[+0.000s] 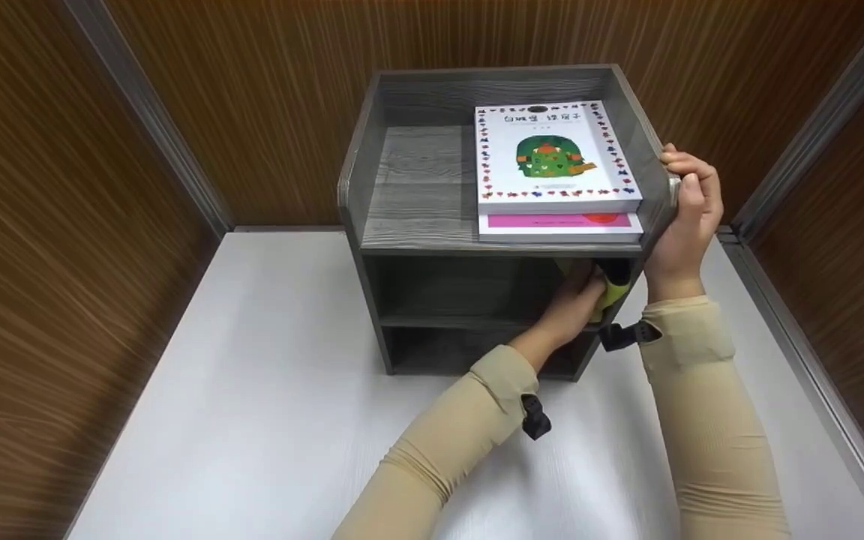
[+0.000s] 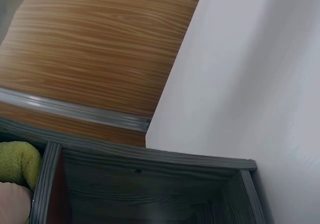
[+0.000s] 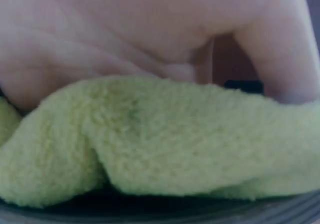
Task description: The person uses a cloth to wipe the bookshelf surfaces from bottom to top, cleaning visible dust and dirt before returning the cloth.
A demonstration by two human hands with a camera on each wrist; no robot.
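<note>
A small grey wood-grain shelf (image 1: pixel 421 187) stands against the back wall. My left hand (image 1: pixel 571 307) reaches into its middle compartment and grips a yellow-green cloth (image 1: pixel 612 295) by the right side panel. Part of that hand is hidden under the top board. At the left edge of the left wrist view, the cloth (image 2: pixel 19 164) bunches beside a bit of hand. Outside the shelf, my right hand (image 1: pixel 683 217) holds the upper edge of the right side panel, fingers curled over it. Close up in the right wrist view, the folded fluffy cloth (image 3: pixel 190 139) lies against a palm.
Two books lie stacked on the top board's right half: a white picture book (image 1: pixel 552 161) over one with a pink cover (image 1: pixel 537 223). Below the cloth is a lower compartment (image 1: pixel 447 349). Wood-grain walls (image 1: pixel 42 187) with metal strips surround the white table (image 1: pixel 252 390).
</note>
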